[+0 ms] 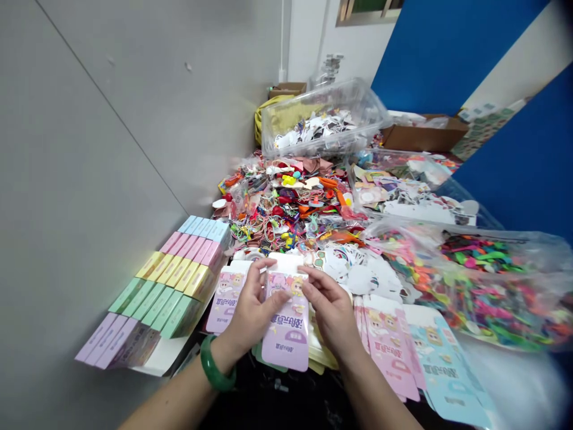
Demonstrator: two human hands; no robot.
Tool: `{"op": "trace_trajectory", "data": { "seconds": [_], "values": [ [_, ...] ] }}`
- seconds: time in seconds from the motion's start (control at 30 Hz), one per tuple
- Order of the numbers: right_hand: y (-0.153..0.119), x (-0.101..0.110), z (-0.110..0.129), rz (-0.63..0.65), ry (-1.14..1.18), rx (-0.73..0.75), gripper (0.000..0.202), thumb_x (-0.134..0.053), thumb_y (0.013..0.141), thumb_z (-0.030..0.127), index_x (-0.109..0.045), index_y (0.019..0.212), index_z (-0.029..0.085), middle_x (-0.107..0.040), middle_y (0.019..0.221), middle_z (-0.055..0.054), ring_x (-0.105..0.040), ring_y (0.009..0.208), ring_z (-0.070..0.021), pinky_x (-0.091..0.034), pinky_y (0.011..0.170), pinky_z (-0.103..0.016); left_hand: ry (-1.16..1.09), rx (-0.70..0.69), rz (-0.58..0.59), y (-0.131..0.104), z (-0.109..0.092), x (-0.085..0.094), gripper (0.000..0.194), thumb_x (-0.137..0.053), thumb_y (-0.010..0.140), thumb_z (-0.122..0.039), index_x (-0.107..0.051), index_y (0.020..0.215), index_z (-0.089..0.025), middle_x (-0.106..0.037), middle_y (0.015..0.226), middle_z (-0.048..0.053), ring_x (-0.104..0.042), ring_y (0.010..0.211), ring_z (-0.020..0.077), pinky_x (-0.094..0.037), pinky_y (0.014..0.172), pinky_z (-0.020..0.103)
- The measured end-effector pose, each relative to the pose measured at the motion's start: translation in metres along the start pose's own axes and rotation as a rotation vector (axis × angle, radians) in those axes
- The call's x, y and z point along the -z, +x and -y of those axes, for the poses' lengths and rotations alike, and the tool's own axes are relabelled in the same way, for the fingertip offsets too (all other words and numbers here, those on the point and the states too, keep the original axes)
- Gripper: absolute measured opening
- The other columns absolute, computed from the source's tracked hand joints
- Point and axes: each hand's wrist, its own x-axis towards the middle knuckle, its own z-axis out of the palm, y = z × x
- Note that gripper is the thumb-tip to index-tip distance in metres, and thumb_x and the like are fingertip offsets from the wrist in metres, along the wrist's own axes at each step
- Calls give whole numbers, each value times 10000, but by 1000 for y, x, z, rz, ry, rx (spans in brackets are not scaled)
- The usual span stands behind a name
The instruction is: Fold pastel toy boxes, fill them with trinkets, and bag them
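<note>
Between my two hands is a purple cardboard box (285, 340) printed with cartoon figures, its white flap at the far end. My left hand (255, 307), with a green bangle (213, 364) on the wrist, grips its left side, thumb across the front. On the right edge, near the top, the fingers of my right hand (329, 307) are closed on the same box. Another purple box (224, 301) lies just left of my left hand. Yellow and green cardboard pieces show partly beneath the held box. Flat pink boxes (387, 340) and blue boxes (447, 364) lie to the right.
Rows of filled-out boxes (174, 263) in several colours stand along the grey wall at left. A heap of small trinkets (290, 203) covers the middle. Behind it sits a clear plastic bin (322, 119) of paper cutouts. Bags of colourful pieces (505, 298) lie at right.
</note>
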Motion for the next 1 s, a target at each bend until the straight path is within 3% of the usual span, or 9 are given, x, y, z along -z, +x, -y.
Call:
{"op": "trace_trajectory", "data": {
  "seconds": [0.1,0.23,0.33,0.4,0.47,0.57,0.67,0.87,1.0],
  "values": [
    [-1,-3,0,35,-13,-15,316,-690,778,388,-676,1062,248,-672,895,-28,-607,802,-172,-490,718,-284,63,7,-100,4,0,3,301,-712,762,-352,-495,919,-216,-582,693,-57,-525,557,90,-414,525,188],
    [-3,-4,8,69,-143,90,164,-659,801,373,-678,791,211,-606,756,-14,-557,713,-148,-456,654,-262,167,-4,-132,7,-1,6,301,-718,740,-387,-516,670,-175,-486,554,-63,-424,499,74,-337,481,182],
    [-4,-3,14,111,-266,176,245,-647,811,337,-617,616,191,-543,665,-1,-516,649,-128,-434,611,-247,91,27,-59,4,-3,9,295,-755,709,-375,-578,859,-193,-582,682,-33,-513,564,100,-390,525,192],
    [-4,-2,16,67,-242,175,97,-655,807,311,-671,840,221,-585,717,1,-538,648,-128,-450,596,-243,-67,83,60,1,-2,12,553,-780,686,-377,-503,1153,-270,-643,887,-1,-601,678,139,-461,615,232],
    [-4,-2,17,6,-224,191,273,-662,808,280,-628,1078,260,-630,794,-2,-568,659,-130,-472,591,-244,-171,218,254,-2,0,16,708,-802,660,-389,-447,1263,-281,-660,953,32,-641,747,178,-494,703,290],
    [-4,-1,20,69,-353,334,187,-626,837,212,-652,1014,266,-681,920,-29,-631,831,-164,-510,739,-292,-148,400,401,-5,4,21,498,-799,665,-378,-611,1079,-176,-672,821,48,-642,722,184,-491,715,299],
    [-5,1,25,199,-452,423,105,-626,832,183,-664,914,237,-687,1070,-65,-625,1019,-215,-486,890,-372,-99,347,342,-5,4,23,354,-774,700,-333,-662,987,-160,-660,837,37,-613,751,162,-467,709,262],
    [-4,2,41,185,-421,199,86,-693,793,290,-690,836,216,-708,821,-38,-662,762,-178,-537,703,-297,-29,344,495,-2,-4,22,406,-767,700,-271,-652,1074,-164,-655,889,37,-595,800,173,-447,715,255],
    [-2,2,46,234,-412,264,93,-656,827,271,-733,862,233,-721,829,-45,-670,778,-183,-546,715,-312,-40,326,479,-2,-5,22,355,-763,703,-236,-663,1036,-169,-651,865,23,-589,782,153,-445,693,226]
  ]
}}
